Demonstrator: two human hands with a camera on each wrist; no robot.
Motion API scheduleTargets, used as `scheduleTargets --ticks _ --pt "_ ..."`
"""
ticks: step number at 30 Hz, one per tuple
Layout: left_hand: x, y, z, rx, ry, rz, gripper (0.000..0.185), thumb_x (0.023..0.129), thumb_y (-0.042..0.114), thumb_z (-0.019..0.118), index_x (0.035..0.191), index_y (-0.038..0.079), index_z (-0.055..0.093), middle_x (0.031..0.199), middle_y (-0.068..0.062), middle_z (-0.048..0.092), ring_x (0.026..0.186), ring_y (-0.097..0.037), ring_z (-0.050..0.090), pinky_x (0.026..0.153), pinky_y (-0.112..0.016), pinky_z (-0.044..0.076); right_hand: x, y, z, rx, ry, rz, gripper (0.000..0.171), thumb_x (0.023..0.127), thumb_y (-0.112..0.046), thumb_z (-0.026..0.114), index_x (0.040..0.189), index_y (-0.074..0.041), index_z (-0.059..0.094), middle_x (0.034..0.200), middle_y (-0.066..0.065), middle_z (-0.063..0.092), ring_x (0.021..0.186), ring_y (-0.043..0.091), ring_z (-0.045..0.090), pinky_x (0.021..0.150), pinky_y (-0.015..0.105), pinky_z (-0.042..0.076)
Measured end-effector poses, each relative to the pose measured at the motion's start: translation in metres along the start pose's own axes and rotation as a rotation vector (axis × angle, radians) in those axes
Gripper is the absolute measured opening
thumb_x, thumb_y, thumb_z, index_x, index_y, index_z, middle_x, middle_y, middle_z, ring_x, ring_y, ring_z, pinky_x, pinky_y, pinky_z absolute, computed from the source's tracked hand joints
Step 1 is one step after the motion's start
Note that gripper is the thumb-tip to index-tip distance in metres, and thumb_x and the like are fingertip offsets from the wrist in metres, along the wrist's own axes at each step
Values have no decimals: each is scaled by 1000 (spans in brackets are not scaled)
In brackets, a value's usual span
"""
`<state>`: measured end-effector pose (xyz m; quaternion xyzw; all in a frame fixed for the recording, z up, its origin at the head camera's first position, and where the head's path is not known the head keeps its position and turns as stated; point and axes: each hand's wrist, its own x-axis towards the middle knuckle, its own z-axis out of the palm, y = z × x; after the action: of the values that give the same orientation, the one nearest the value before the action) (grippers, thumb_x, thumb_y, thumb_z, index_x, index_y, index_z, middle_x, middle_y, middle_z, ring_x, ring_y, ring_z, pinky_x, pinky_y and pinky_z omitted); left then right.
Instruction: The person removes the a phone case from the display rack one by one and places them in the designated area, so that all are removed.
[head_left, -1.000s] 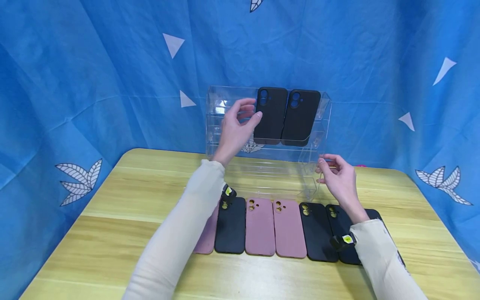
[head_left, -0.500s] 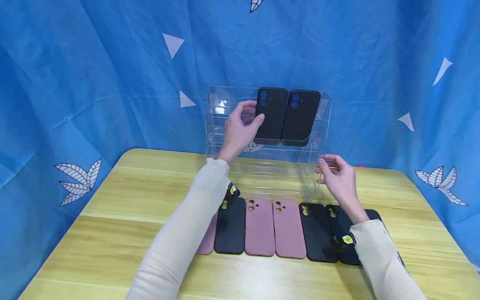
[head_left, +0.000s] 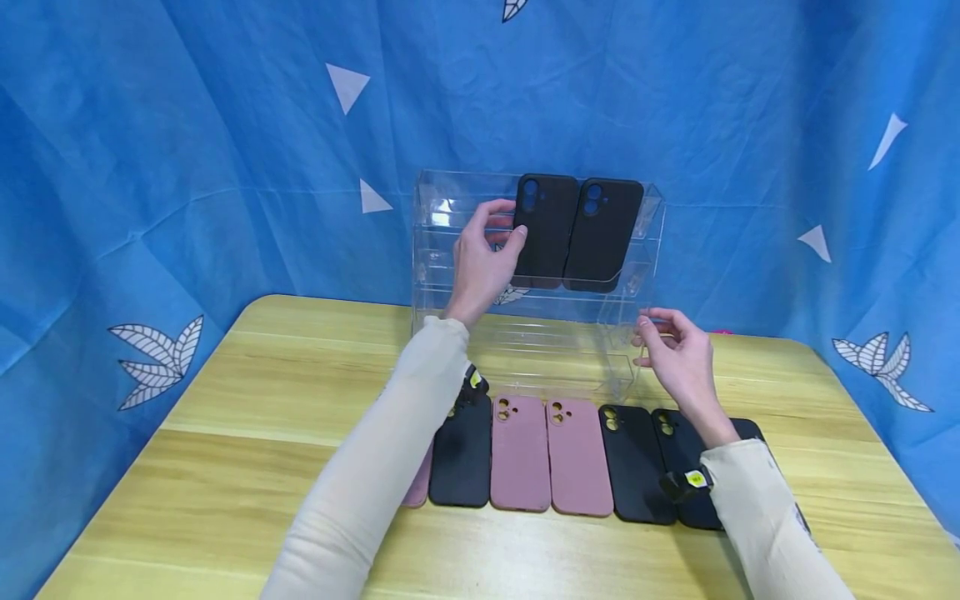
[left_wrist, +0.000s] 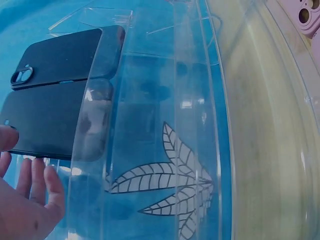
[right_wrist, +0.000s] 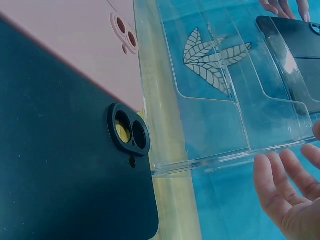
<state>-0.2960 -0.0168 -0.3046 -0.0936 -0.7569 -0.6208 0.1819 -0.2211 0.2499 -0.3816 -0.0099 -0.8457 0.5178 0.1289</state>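
Observation:
A clear acrylic tiered stand [head_left: 540, 335] holds two black phone cases upright on its upper tier, a left one [head_left: 545, 233] and a right one [head_left: 604, 237]. My left hand [head_left: 480, 265] is at the left one's edge. In the left wrist view, the thumb [left_wrist: 8, 138] overlaps that case near its camera cutout, and the other fingertips sit along its side. Beside the stand's right side panel is my right hand [head_left: 681, 360], fingers loosely bent and very near the panel's edge; whether they touch it is unclear. It holds no case.
In front of the stand, a row of phone cases lies on the wooden table [head_left: 202, 467]: pink ones [head_left: 521, 454] and black ones [head_left: 637, 467]. My left sleeve partly covers the leftmost pink case [head_left: 417, 487]. A blue patterned curtain [head_left: 285, 100] hangs behind.
My left hand has shifted slightly right, closer against the left black case's edge. My right hand stays beside the stand. The cases have not visibly moved.

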Motion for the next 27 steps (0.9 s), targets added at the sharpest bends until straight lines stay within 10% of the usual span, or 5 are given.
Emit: scheduleTargets --ticks 9,27 --pt "0 -4 2 -49 46 20 31 98 16 68 129 20 64 116 -7 71 103 -20 68 84 -36 59 1 0 0 10 -4 -17 48 106 -37 54 137 0 57 107 1 64 84 3 69 66 25 63" --pt "5 -8 2 -157 -73 50 31 100 8 62 129 15 53 116 -13 72 101 -25 69 86 -34 57 2 1 -1 17 -13 -24 49 106 -38 53 137 0 56 106 1 65 83 2 69 66 23 63"
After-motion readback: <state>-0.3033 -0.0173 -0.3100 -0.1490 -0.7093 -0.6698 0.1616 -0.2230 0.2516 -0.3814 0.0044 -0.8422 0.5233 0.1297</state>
